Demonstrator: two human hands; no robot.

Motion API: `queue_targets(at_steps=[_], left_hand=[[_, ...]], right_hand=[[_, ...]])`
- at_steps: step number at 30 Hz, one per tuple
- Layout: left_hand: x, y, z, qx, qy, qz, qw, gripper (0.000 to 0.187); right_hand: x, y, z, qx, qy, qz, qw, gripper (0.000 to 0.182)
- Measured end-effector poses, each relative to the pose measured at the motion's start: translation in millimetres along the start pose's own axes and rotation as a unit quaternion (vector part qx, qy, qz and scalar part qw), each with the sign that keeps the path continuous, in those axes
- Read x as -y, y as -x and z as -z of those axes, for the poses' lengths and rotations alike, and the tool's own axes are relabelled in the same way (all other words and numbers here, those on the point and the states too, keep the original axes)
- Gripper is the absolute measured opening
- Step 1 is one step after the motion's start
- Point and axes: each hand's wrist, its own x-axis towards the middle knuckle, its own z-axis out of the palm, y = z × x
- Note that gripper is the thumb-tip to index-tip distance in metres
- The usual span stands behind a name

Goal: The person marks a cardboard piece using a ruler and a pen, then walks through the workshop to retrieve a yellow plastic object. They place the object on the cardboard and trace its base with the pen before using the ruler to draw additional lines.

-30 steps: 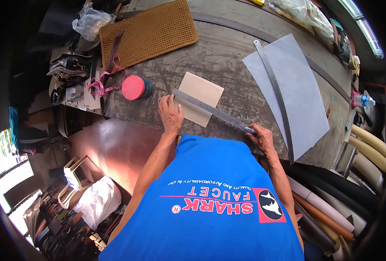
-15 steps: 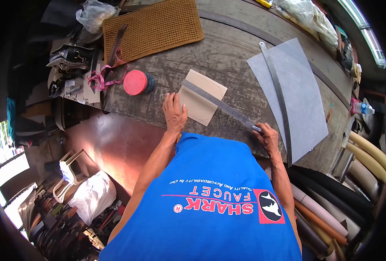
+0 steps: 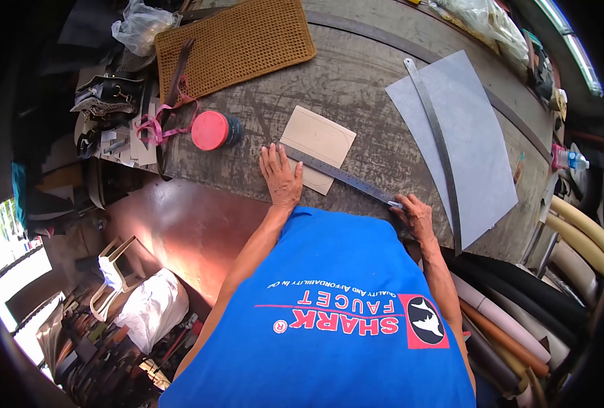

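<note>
Ruler skews on our card if our left hand lifts; its fingers lie flat, loosely spread; right hand curls at far end, hold unclear

Open tabletop between tan board and grey sheet; held ruler bars near side; jar obstructs left.

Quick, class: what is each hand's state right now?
Left hand: open, spread at one end of the metal ruler.
Right hand: closed at its other end; whatever it holds is unclear.
</note>
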Motion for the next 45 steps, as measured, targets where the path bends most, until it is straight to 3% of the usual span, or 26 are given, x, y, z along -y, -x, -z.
queue_targets(at_steps=[14, 22, 28, 33, 45], left_hand=[[1.4, 2.3, -5.4, 0.038, -0.038, 0.01, 0.998, 0.066], [-4.4, -1.3, -5.8, 0.044, -0.046, 0.015, 0.998, 0.067], [-10.8, -1.5, -10.3, 0.069, -0.032, 0.038, 0.996, 0.082], [-21.1, -5.3, -9.3, 0.099, -0.04, 0.074, 0.992, 0.11], [-17.1, -3.5, -11.6, 0.108, -0.036, 0.068, 0.991, 0.114]], right_hand=[[0.3, 1.8, -4.4, -0.012, 0.018, 0.004, 1.0, 0.029], [0.5, 17.6, -5.2, -0.041, -0.006, -0.035, 0.999, 0.042], [6.4, 19.5, -2.6, -0.056, -0.009, -0.049, 0.997, 0.042], [5.6, 18.0, -7.2, -0.066, -0.01, -0.059, 0.996, 0.041], [2.9, 17.1, -5.6, -0.05, -0.004, -0.028, 0.998, 0.04]])
